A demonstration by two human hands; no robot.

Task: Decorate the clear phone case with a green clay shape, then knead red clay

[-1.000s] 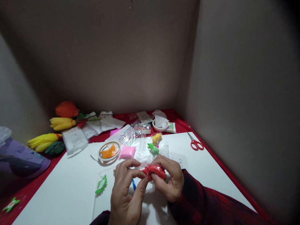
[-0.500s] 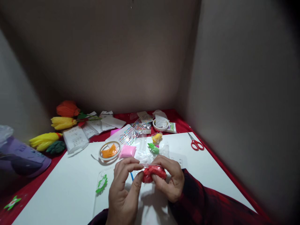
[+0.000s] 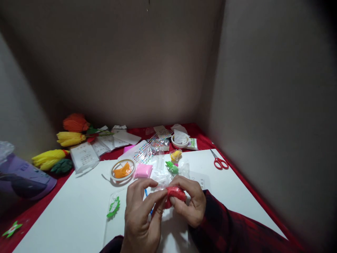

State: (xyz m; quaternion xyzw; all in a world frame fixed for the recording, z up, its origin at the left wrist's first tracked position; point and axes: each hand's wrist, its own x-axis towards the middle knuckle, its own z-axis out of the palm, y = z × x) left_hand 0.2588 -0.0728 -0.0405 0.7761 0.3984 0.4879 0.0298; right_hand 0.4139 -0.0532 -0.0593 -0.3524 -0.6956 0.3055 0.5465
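Observation:
A lump of red modelling clay in a clear plastic wrapper [image 3: 176, 193] is held above the white board [image 3: 231, 196]. My right hand [image 3: 191, 202] grips its right side, thumb in front and fingers over the top. At its left end my left hand [image 3: 143, 211] pinches with thumb and forefinger, which hide the exact spot they touch; its other fingers are bent and apart. Behind the left hand shows part of a thin blue stick [image 3: 146, 193]. On a clear sheet to the left lies a ring of green clay leaves [image 3: 114, 207].
Beyond my hands are a pink clay packet [image 3: 143, 171], orange clay [image 3: 123, 170] inside a tape roll [image 3: 114, 180], green clay [image 3: 172, 167] and yellow clay [image 3: 176, 154]. Red-handled scissors [image 3: 220, 163] lie right. A purple cup [image 3: 31, 179] and paper flowers [image 3: 70, 138] stand left.
My left thumb and forefinger have moved right and closed together at the left end of the red clay. The right hand keeps its grip almost unmoved.

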